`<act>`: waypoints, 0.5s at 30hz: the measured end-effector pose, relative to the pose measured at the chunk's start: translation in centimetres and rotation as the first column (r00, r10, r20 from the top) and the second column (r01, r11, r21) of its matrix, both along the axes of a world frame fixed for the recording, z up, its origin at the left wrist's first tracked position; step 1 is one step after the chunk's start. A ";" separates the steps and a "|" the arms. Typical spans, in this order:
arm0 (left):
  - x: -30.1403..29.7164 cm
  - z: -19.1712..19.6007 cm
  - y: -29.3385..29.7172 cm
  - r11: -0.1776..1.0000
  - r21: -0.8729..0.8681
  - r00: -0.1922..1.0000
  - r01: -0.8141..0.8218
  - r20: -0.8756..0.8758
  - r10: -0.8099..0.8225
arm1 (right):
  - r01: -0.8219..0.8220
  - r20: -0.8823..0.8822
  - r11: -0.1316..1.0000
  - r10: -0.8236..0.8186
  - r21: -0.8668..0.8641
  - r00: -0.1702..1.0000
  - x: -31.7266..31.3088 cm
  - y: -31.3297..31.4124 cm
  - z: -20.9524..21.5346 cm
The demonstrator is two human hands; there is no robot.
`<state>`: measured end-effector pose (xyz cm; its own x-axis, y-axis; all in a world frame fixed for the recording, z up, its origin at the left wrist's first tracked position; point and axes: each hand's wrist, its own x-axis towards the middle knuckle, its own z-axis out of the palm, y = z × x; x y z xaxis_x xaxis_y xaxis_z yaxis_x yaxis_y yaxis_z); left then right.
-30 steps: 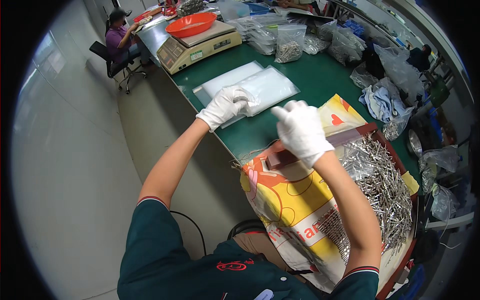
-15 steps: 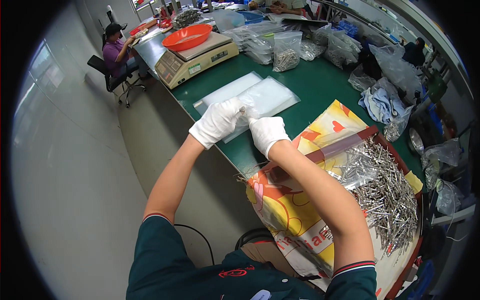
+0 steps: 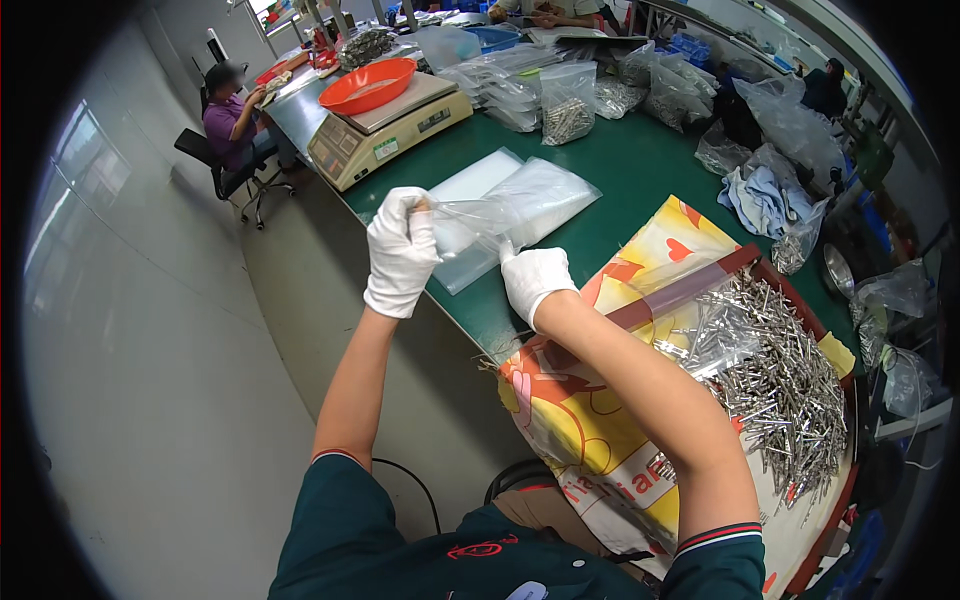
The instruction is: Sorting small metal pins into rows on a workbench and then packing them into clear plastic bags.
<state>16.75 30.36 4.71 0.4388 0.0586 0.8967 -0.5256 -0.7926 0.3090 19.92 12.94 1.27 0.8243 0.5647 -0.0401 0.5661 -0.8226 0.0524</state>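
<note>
My left hand (image 3: 402,250), in a white glove, is closed on a corner of a clear plastic bag (image 3: 470,214). The bag stretches to the right, lifted over two stacks of clear flat bags (image 3: 550,195) on the green table. My right hand (image 3: 538,280), gloved too, is at the near edge of these stacks. Its fingers are curled, and a fingertip pinches or presses the plastic near the held bag's other end. Beside my right forearm, a pile of thin silvery metal pieces (image 3: 775,400) lies on a yellow and red printed sheet (image 3: 590,400) inside a red-brown frame (image 3: 685,290).
Beyond the bags stands a scale (image 3: 385,130) with an orange basin (image 3: 368,86) on it. Filled plastic bags (image 3: 568,105) line the table's far side. A blue cloth (image 3: 755,205) lies at the right. A person in purple (image 3: 235,125) sits at the far left.
My left hand has moved left and turned upright, pulling the plastic bag out taut. My right hand has shifted slightly down, staying by the stack.
</note>
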 end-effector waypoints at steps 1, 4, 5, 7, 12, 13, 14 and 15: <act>-0.7 0.5 0.2 0.997 -0.076 0.999 -0.001 -0.050 -0.003 | 0.003 0.001 1.000 -0.003 0.007 1.000 0.2 -0.1 -0.2; -2.7 2.6 0.2 0.881 -0.451 0.970 0.140 -0.115 -0.213 | -0.085 -0.114 0.994 0.092 0.065 0.989 0.9 -1.7 0.2; -2.9 2.8 0.6 0.833 -0.517 0.968 0.195 -0.037 -0.250 | -0.097 -0.116 0.993 0.105 0.069 0.988 0.2 -1.9 1.3; -3.5 3.3 0.9 0.751 -0.612 0.952 0.247 0.008 -0.307 | -0.152 -0.114 0.930 0.200 0.336 0.973 -1.2 -2.5 3.1; -3.2 2.6 -0.7 0.555 -0.806 0.944 0.207 0.016 -0.329 | 0.311 -0.593 0.544 0.481 0.779 0.645 -1.8 -3.2 4.0; -3.2 2.6 -1.3 0.517 -0.824 0.937 0.232 0.048 -0.345 | 0.515 -0.624 0.374 0.602 0.771 0.498 -2.5 -3.4 3.9; -3.3 3.0 -2.4 0.436 -0.863 0.929 0.255 0.094 -0.357 | 0.703 -0.591 0.210 0.724 0.679 0.354 -3.0 -3.6 3.9; -3.4 2.8 -2.8 0.432 -0.863 0.926 0.260 0.096 -0.366 | 0.824 -0.496 0.107 0.838 0.556 0.226 -3.2 -4.0 4.0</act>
<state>13.35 27.61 7.48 0.6679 0.6033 0.4358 -0.6079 0.1044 0.7871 16.67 8.96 5.29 0.6310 0.7728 -0.0683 -0.5228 0.3585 -0.7734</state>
